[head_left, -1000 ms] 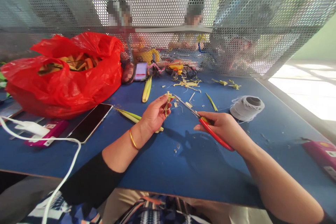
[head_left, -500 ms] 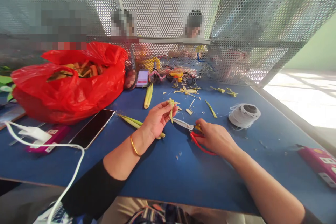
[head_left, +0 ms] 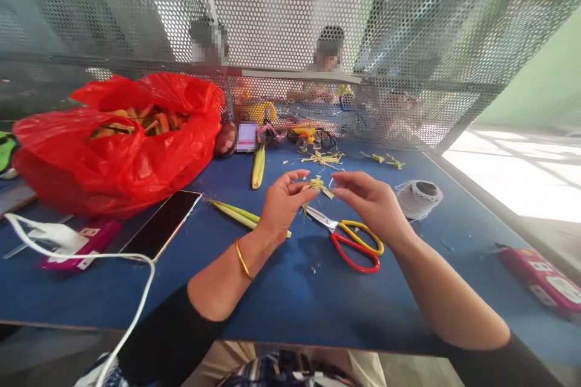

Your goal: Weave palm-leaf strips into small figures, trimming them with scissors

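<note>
Head view: on the blue tabletop [head_left: 281, 308], steel scissors with one red and one yellow handle [head_left: 334, 225] lie in front of the hands, blades directed toward the left hand [head_left: 282, 204]. Above the blade end, a small pale yellow-green piece of folded leaf strips [head_left: 316, 182] is pinched between left thumb and fingers. It is best gripped lightly at its folded centre, so that the folds are neither crushed nor loosened and the loose ends are left accessible. The right hand [head_left: 374, 201] is held just beside it, fingers extended and thumb below; whether its fingertips are closed on a fine strand cannot be told. Both forearms are angled inward, palms roughly facing. Farther off, a white thread spool [head_left: 414, 201] is seen beyond the right hand, then pale leaf scraps [head_left: 323, 158] before a grey perforated metal screen [head_left: 285, 6].
</note>
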Available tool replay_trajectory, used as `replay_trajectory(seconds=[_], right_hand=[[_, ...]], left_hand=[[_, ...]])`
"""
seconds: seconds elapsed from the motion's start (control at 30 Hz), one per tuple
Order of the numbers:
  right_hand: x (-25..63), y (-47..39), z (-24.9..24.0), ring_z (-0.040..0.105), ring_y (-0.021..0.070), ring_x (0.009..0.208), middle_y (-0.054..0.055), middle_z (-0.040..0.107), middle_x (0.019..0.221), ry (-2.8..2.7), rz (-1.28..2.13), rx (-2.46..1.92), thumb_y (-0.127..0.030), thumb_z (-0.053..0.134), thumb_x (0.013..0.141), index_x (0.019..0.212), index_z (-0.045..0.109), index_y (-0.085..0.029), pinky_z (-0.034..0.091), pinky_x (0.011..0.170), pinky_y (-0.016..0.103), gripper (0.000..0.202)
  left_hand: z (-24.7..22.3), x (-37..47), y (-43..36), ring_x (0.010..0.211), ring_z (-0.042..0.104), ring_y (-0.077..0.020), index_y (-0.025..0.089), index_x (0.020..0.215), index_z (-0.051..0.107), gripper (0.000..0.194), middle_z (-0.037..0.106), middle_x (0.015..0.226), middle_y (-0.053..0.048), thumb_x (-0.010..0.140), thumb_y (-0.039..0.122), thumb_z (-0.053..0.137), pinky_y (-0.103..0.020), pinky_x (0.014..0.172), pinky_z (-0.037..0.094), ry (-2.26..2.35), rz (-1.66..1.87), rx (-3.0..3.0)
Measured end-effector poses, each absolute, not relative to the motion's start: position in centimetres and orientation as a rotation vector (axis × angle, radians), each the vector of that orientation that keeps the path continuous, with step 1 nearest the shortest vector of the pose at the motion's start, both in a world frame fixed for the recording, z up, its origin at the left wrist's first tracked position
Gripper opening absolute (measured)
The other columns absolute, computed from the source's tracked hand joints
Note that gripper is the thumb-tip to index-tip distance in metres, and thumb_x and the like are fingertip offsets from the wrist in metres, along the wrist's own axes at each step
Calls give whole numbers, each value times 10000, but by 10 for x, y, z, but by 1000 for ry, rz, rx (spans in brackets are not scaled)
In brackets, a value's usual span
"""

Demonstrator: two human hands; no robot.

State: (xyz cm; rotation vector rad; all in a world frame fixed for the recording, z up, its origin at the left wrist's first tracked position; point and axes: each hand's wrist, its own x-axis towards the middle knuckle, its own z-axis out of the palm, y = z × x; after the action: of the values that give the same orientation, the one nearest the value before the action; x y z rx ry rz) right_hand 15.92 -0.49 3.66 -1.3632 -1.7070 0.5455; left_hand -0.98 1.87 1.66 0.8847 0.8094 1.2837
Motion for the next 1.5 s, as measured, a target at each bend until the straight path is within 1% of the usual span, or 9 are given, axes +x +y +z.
replay_trajectory(seconds=[0.1,0.2,0.5,0.83,1.0,1.1,1.23,1.37,1.5], right_hand=[[146,2,38,651,198,854,58,722,896,-1502,801,-1279,-444,704,706,960,707,-181,504,822,366,366],[140,1,32,631,181,782,34,716,788,-1461,951,-1260,-440,723,682,812,696,-177,489,760,339,294],[152,4,20,492,119,638,-19,592,627,-1516,957,-1330,-444,652,718,673,623,-170,391,635,276,279],[157,7,13,456,108,574,-25,566,567,-1548,1100,-1336,-456,654,682,625,616,-172,351,580,269,293],[154,8,15,436,106,565,-30,543,553,-1501,1068,-1361,-468,670,653,612,603,-174,333,565,267,305],[151,7,17,450,108,585,-28,549,568,-1448,990,-1345,-466,657,666,611,595,-175,345,582,269,302],[149,6,17,453,109,594,-30,551,575,-1436,932,-1340,-446,655,673,625,607,-172,357,595,270,283],[150,8,16,474,116,618,-14,577,609,-1446,889,-1303,-473,619,715,645,635,-170,373,615,271,311],[154,11,18,567,136,675,24,660,724,-1243,849,-1338,-500,588,734,760,671,-172,416,649,275,340]], left_hand=[[15,-8,15,687,654,-138,180,929,625,466,735,714,-2,527,187,860,-260,705,475,826,1266,980],[10,-6,12,680,655,-144,171,828,640,372,734,714,-14,544,233,873,-255,687,476,849,1233,1090],[3,-6,17,684,628,-146,184,703,760,36,733,715,-26,671,168,763,-263,716,475,924,1198,1257],[-3,-6,13,676,586,-154,226,697,734,104,696,694,-4,777,185,682,-247,692,408,1105,1289,1745],[-8,-2,18,661,591,-146,210,721,717,23,690,680,-3,743,208,724,-250,697,434,1037,1277,1495],[-8,1,19,608,599,-134,186,785,690,173,691,662,-8,706,313,776,-256,652,456,991,1242,1123],[-6,3,14,561,559,-105,154,682,687,322,662,615,-10,616,436,828,-239,594,425,965,1135,992],[-5,3,12,561,533,-90,151,680,732,342,636,578,7,492,387,893,-223,570,392,899,1002,928],[-4,1,16,688,600,-108,176,693,730,299,684,689,1,500,335,895,-225,663,441,871,1111,702]])
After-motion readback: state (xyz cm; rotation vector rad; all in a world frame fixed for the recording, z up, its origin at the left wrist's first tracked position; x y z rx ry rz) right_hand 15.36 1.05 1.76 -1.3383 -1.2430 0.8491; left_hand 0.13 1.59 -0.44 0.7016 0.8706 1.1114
